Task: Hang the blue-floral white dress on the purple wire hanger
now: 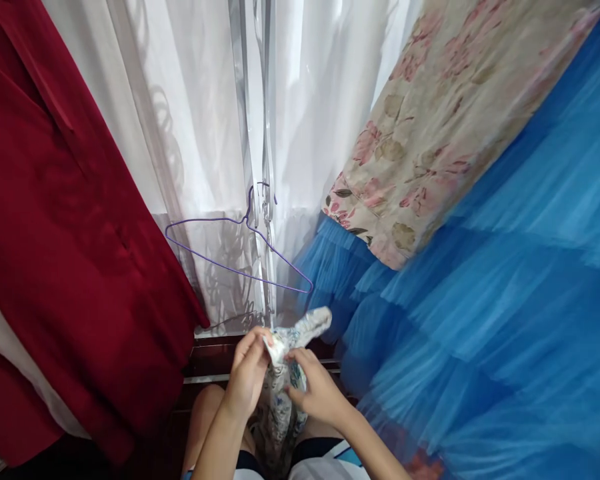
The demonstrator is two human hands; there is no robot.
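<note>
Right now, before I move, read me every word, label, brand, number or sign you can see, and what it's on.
No readable text anywhere in view.
Patterned garment at the hands: blurred print; no lettering I can make out.
Floral fabric: flowers and leaves only.
Purple hanger: no visible markings.

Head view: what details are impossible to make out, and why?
Head view: shape of the blue-and-white printed cloth, hidden by folds, left hand and right hand.
Head view: top of the floral fabric, cut off by the upper edge.
Head view: right side of the blue tulle, cut off by the right edge.
Head view: reddish patch, bottom edge, too blurred to name.
</note>
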